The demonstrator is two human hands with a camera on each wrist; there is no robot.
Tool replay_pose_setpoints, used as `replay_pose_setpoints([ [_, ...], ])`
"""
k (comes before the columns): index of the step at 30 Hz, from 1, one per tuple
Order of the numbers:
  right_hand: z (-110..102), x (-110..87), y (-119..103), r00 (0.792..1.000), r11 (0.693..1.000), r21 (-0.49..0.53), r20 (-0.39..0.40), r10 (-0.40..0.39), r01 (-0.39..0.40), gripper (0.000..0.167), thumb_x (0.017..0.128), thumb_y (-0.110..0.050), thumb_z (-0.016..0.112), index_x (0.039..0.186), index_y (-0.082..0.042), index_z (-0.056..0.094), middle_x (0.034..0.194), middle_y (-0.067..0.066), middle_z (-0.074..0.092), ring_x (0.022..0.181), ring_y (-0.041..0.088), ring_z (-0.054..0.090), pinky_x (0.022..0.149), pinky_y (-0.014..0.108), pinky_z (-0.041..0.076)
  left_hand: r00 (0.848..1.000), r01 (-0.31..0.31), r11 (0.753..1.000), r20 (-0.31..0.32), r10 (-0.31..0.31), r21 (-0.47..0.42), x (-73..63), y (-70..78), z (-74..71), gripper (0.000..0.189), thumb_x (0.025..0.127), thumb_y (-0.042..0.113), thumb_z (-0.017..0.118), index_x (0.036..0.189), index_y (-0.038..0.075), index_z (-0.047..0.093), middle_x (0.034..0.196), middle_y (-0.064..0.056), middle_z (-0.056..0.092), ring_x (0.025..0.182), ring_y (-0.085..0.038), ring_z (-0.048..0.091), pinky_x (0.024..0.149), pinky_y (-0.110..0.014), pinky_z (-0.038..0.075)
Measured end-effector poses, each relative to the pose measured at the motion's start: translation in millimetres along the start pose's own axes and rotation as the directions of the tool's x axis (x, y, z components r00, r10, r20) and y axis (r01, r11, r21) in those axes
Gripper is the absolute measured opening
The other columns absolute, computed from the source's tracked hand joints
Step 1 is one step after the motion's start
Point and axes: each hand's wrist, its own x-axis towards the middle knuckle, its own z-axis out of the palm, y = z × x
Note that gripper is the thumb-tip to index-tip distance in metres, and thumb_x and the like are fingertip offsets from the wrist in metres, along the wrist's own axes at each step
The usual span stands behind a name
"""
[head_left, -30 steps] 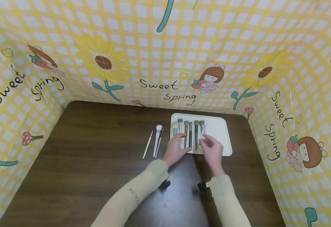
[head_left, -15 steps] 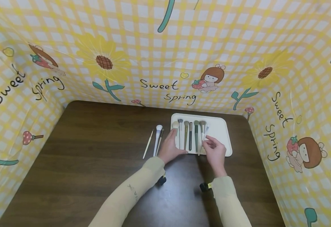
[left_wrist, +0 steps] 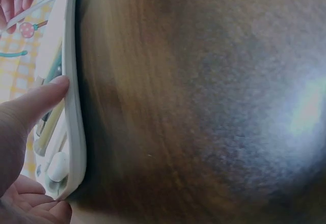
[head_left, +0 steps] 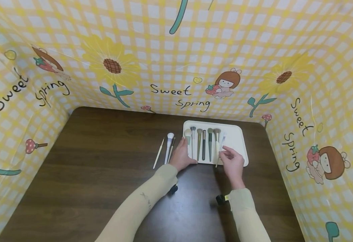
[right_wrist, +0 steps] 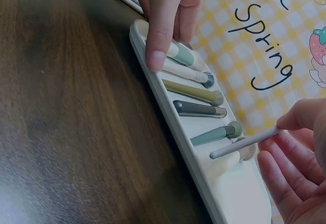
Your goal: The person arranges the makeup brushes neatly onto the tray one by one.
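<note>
My right hand (head_left: 233, 163) pinches the thin pale handle of a makeup brush (right_wrist: 242, 145) between thumb and fingers, tilted over the right part of a white tray (head_left: 237, 143). At the tray's near left corner is my left hand (head_left: 181, 156), its thumb straight at the near rim and its fingers along the left side. Several makeup brushes lie side by side in the tray, among them an olive-handled brush (right_wrist: 193, 91), a black-handled brush (right_wrist: 198, 108) and a green-handled brush (right_wrist: 211, 135). The left hand partly covers the leftmost brush (head_left: 187, 133).
Left of the tray, three more brushes lie on the dark wooden table (head_left: 104, 161): a thin pale one (head_left: 158, 154), a white one (head_left: 169, 141) and a dark thin one (head_left: 172, 146) partly behind the left hand. A checked yellow cloth (head_left: 164, 67) walls the table in.
My left hand has moved left from over the brushes to the tray's corner. My right hand has shifted right with the pinched brush, away from the row.
</note>
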Motion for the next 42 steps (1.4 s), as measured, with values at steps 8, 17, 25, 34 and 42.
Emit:
replay_pose_setpoints([
  [8,-10.1,14.8,3.6,0.999,0.993,-0.111,-0.006,0.031,-0.032,0.027,0.09,-0.011,0.072,0.115,-0.003,0.076,0.096,0.015,0.076,0.081,0.026,0.074,0.06,0.016,0.049,1.0,0.025,0.999,0.015,-0.026,0.02,0.9,3.8,1.5,0.122,0.069,0.028,0.097,0.157,-0.009,0.02,0.164,-0.026,0.017,0.146,-0.039,0.028,0.116,-0.039,0.028],
  [17,-18.2,38.9,12.4,1.0,0.981,-0.195,0.019,0.023,-0.019,0.027,0.089,-0.008,0.069,0.114,0.001,0.076,0.093,0.018,0.075,0.07,0.022,0.074,0.056,0.016,0.049,1.0,0.014,0.999,0.017,-0.015,0.037,0.5,4.3,0.3,0.123,0.069,0.028,0.097,0.156,-0.011,0.019,0.163,-0.029,0.016,0.143,-0.042,0.033,0.114,-0.041,0.032],
  [25,-17.6,57.7,14.8,0.989,0.968,-0.239,0.099,0.108,-0.082,0.031,0.091,-0.013,0.067,0.117,0.002,0.074,0.099,0.021,0.074,0.073,0.021,0.074,0.061,0.023,0.055,1.0,0.009,0.999,0.014,-0.01,0.038,0.7,4.5,-0.5,0.123,0.069,0.028,0.097,0.156,-0.011,0.019,0.162,-0.03,0.017,0.144,-0.042,0.032,0.114,-0.041,0.032],
  [34,-9.5,75.2,13.4,0.976,0.957,-0.276,0.169,0.138,-0.087,0.031,0.09,-0.012,0.067,0.114,0.005,0.074,0.094,0.019,0.075,0.065,0.015,0.072,0.058,0.022,0.051,1.0,0.008,0.999,0.014,-0.008,0.048,1.4,5.0,-1.3,0.123,0.069,0.027,0.097,0.156,-0.011,0.019,0.162,-0.03,0.017,0.144,-0.043,0.032,0.115,-0.04,0.031],
  [42,-5.0,81.8,13.6,0.962,0.919,-0.376,0.184,0.2,-0.119,0.028,0.088,-0.012,0.067,0.107,0.005,0.076,0.092,0.018,0.075,0.065,0.016,0.067,0.06,0.025,0.05,1.0,0.022,0.999,0.02,-0.023,0.05,1.3,5.9,-1.6,0.122,0.069,0.027,0.097,0.156,-0.011,0.02,0.162,-0.029,0.018,0.144,-0.042,0.032,0.115,-0.041,0.031],
])
